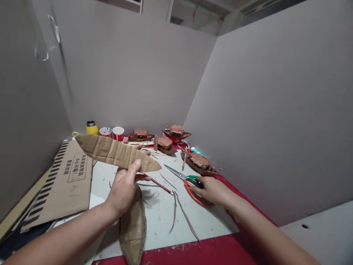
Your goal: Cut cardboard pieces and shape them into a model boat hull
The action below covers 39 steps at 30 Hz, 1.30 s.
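A long leaf-shaped cardboard piece (110, 151) with pointed ends is held up by my left hand (125, 187), thumb on its face and fingers behind. Below that hand, a second pointed cardboard piece (132, 228) lies over the near edge of the white board. My right hand (211, 189) is on the handles of scissors (176, 172), one handle green and the other orange. Their blades point left toward the held cardboard's tip and look nearly closed. Between the hands lie a red and black pencil (162, 186) and thin curved cardboard strips (186, 217).
Brown model boats (200, 162) stand along the back and right of the white board (160, 221). At the back left are paper cups (118, 133) and a yellow bottle (92, 127). Printed cardboard (68, 184) lies left. Grey walls enclose the table.
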Each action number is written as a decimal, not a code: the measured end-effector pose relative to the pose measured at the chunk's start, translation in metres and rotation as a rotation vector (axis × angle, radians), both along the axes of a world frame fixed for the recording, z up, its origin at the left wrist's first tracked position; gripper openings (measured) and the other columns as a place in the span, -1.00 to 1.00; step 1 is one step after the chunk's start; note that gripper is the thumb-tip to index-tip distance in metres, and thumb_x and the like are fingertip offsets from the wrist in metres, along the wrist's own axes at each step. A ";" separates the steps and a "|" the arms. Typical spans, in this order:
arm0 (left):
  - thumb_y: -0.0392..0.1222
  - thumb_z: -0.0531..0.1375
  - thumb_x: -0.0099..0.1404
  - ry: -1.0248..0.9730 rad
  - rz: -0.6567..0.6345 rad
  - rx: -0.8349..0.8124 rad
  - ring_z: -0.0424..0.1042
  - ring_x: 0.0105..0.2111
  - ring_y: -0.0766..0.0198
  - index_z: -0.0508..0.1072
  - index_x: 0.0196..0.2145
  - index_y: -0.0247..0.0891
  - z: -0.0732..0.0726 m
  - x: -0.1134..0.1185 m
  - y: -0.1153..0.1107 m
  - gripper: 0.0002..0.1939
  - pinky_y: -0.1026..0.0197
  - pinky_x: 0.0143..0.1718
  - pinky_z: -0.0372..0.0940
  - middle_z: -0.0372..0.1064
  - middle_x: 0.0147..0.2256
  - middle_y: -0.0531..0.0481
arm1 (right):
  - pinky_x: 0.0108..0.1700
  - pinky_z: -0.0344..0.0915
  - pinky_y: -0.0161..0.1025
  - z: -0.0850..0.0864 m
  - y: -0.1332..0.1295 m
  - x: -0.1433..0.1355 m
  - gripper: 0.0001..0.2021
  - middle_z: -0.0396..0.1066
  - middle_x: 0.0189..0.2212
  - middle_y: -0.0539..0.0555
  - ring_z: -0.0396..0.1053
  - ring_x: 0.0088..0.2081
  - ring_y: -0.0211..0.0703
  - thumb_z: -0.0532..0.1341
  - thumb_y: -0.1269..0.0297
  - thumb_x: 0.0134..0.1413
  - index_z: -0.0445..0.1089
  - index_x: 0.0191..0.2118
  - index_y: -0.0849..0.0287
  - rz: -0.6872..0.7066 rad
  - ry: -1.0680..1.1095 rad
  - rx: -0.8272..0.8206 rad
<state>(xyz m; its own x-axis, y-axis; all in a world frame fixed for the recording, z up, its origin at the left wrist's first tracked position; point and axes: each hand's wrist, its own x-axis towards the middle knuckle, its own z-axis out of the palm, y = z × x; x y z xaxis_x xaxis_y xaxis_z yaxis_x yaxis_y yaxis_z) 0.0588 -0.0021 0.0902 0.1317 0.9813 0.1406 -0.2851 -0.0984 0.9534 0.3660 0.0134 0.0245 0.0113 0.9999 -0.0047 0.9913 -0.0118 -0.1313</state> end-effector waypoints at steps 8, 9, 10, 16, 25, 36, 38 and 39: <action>0.06 0.03 0.38 0.243 0.039 0.085 0.30 0.15 0.09 0.51 -0.19 -0.22 -0.001 0.009 -0.018 -0.63 0.13 0.21 0.12 0.53 -0.14 -0.11 | -0.26 0.41 -0.12 0.025 -0.036 -0.093 -0.54 0.49 -0.17 0.23 0.48 -0.26 -0.04 0.14 -0.08 0.15 0.39 -0.03 0.20 0.191 1.350 -0.167; 0.05 -0.01 0.40 0.284 0.033 0.133 0.29 0.16 0.10 0.50 -0.14 -0.22 -0.005 0.011 -0.019 -0.61 0.11 0.24 0.08 0.50 -0.08 -0.12 | -0.33 0.41 -0.18 0.026 -0.039 -0.109 -0.55 0.49 -0.22 0.18 0.46 -0.31 -0.10 0.19 -0.10 0.11 0.41 -0.09 0.20 0.178 1.553 -0.240; 0.02 -0.04 0.42 0.329 0.034 0.193 0.29 0.15 0.10 0.47 -0.08 -0.23 -0.009 0.013 -0.020 -0.61 0.08 0.26 0.04 0.48 -0.03 -0.13 | -0.38 0.39 -0.25 0.027 -0.039 -0.122 -0.58 0.48 -0.28 0.12 0.45 -0.34 -0.15 0.27 -0.07 0.05 0.43 -0.15 0.19 0.156 1.707 -0.273; -0.13 0.30 0.11 0.590 -0.055 0.595 0.22 0.17 -0.07 0.16 0.18 -0.17 -0.017 0.002 -0.018 -0.30 -0.09 0.15 0.18 0.24 0.16 -0.22 | -0.47 0.32 -0.40 0.041 -0.012 -0.131 -0.65 0.46 -0.46 -0.05 0.36 -0.47 -0.31 0.47 0.10 -0.25 0.46 -0.32 0.13 0.106 1.927 -0.199; -0.29 0.15 0.17 0.696 0.085 0.152 0.39 -0.02 0.11 0.27 0.08 -0.22 -0.012 -0.061 0.009 -0.51 0.03 -0.01 0.30 0.39 -0.01 -0.16 | -0.57 0.25 -0.40 0.043 0.022 -0.138 -0.68 0.43 -0.51 -0.08 0.36 -0.51 -0.28 0.50 0.19 -0.34 0.39 -0.46 0.17 0.131 1.679 -0.252; -0.18 0.21 0.03 0.690 -0.091 -0.135 0.47 -0.37 0.16 0.39 -0.09 -0.32 -0.063 -0.060 0.019 -0.55 0.18 -0.36 0.31 0.48 -0.39 -0.01 | -0.53 0.03 -0.36 0.018 0.036 -0.189 -0.74 0.24 -0.67 -0.16 0.11 -0.59 -0.38 0.43 0.29 -0.37 0.32 -0.59 0.21 0.213 1.417 -0.230; -0.20 0.21 0.01 0.688 -0.100 -0.134 0.46 -0.36 0.16 0.41 -0.09 -0.33 -0.066 -0.059 0.019 -0.55 0.17 -0.32 0.31 0.48 -0.39 0.00 | -0.53 0.01 -0.35 0.014 0.036 -0.188 -0.76 0.21 -0.69 -0.17 0.09 -0.60 -0.38 0.41 0.30 -0.36 0.32 -0.59 0.20 0.227 1.379 -0.244; -0.22 0.21 0.01 0.694 -0.102 -0.124 0.46 -0.36 0.16 0.42 -0.09 -0.33 -0.067 -0.059 0.019 -0.56 0.16 -0.30 0.31 0.48 -0.39 0.00 | -0.54 0.01 -0.35 0.011 0.036 -0.188 -0.77 0.20 -0.70 -0.18 0.09 -0.61 -0.37 0.40 0.29 -0.33 0.32 -0.58 0.20 0.244 1.354 -0.240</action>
